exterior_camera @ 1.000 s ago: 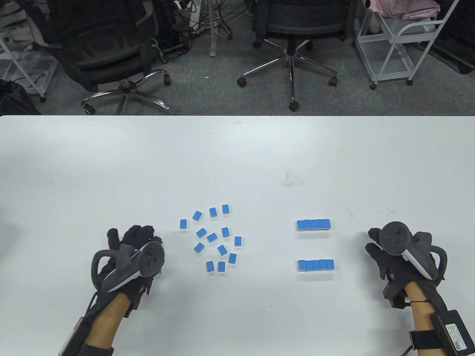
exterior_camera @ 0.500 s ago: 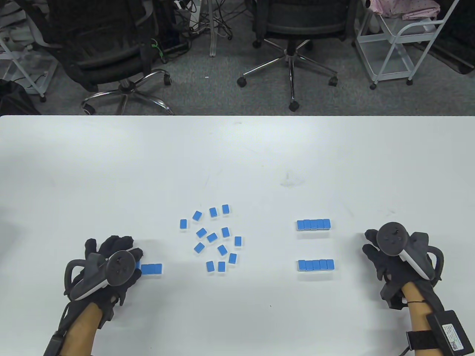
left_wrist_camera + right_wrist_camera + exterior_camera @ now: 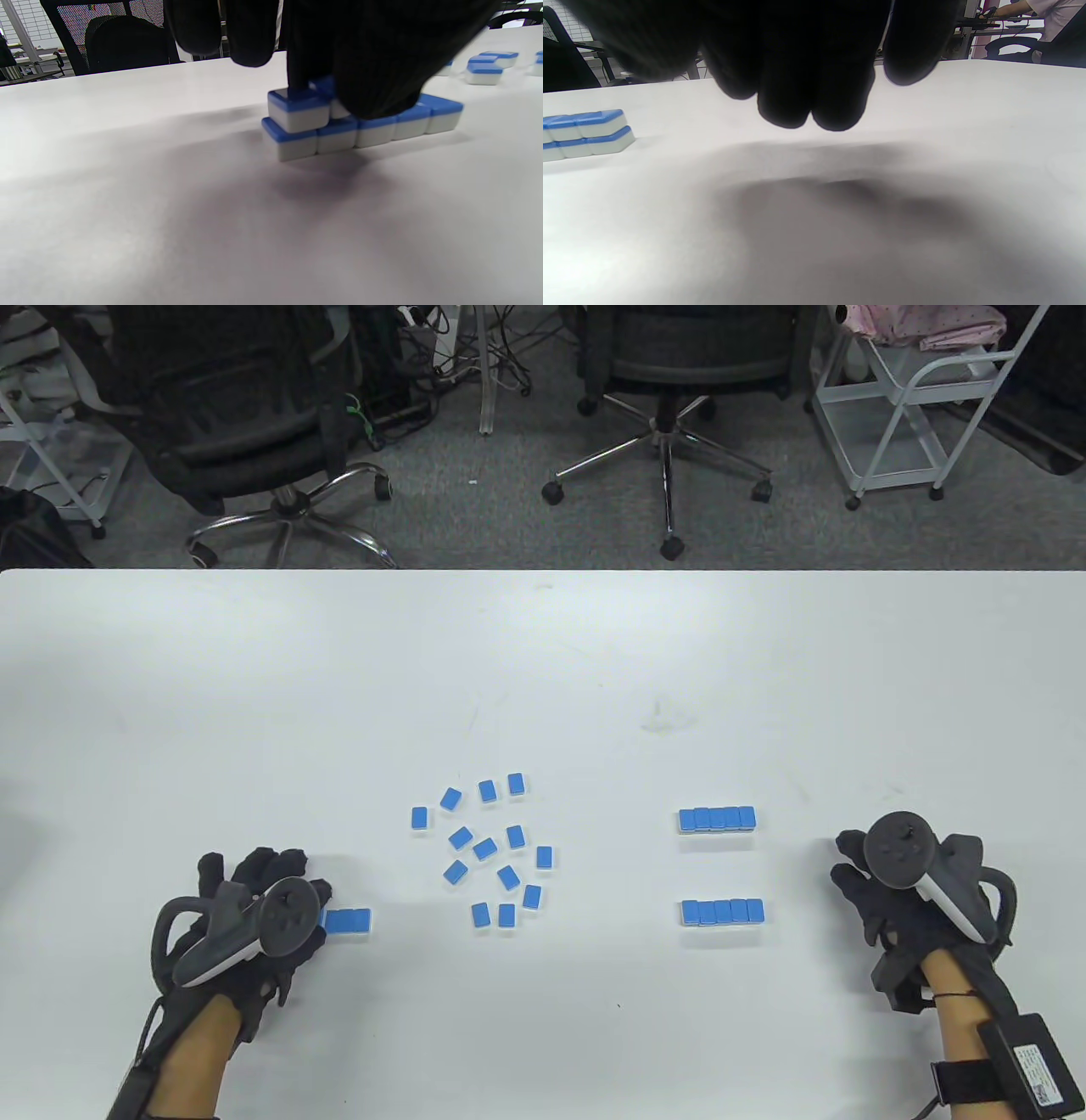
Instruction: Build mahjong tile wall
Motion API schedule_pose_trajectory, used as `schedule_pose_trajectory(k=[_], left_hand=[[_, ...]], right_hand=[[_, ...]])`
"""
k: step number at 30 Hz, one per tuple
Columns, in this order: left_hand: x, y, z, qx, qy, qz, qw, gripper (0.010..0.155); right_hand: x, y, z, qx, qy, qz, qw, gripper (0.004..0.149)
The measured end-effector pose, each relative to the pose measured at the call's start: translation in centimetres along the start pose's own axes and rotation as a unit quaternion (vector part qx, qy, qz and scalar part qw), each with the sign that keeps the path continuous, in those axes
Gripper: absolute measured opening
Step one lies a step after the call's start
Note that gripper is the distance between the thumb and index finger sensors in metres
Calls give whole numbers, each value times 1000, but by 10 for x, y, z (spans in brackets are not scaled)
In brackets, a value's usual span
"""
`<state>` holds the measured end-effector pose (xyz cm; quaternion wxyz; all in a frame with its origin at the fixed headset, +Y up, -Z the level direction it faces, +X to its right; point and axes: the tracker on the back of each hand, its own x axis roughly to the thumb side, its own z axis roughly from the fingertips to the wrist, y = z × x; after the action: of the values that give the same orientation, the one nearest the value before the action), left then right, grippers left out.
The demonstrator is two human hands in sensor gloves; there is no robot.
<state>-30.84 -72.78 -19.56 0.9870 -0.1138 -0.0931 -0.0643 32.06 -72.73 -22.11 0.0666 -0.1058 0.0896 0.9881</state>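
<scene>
The left hand (image 3: 365, 55) pinched a tile (image 3: 297, 108) onto the short row (image 3: 360, 129) at the table's (image 3: 543, 670) near left; squaring edges looked key. Loose tiles (image 3: 492, 848) waited centre. The right hand (image 3: 891, 891) rested relaxed, holding nothing.

Blue-topped white tiles (image 3: 484, 848); white table (image 3: 543, 661); black gloves (image 3: 263, 874).

An office or lab: black mesh swivel chairs (image 3: 670, 356) on grey carpet (image 3: 475, 500), tangled floor cables (image 3: 458, 347), white metal trolley (image 3: 916, 398) beyond the hands.
</scene>
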Motion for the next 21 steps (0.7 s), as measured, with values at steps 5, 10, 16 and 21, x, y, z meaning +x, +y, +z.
schedule_pose_trajectory(k=[5, 10, 16, 21], left_hand=[[-1, 0, 1, -7, 3, 5, 1000, 57], [-2, 0, 1, -8, 5, 5, 1000, 57], [-4, 2, 2, -11, 4, 19, 1000, 63], [-14, 17, 10, 37, 13, 52, 998, 64]], right_hand=[[0, 0, 0, 0, -1, 1, 1000, 55], [0, 0, 0, 0, -2, 1, 1000, 55], [0, 0, 0, -1, -3, 0, 1000, 56], [0, 0, 0, -2, -3, 0, 1000, 55]])
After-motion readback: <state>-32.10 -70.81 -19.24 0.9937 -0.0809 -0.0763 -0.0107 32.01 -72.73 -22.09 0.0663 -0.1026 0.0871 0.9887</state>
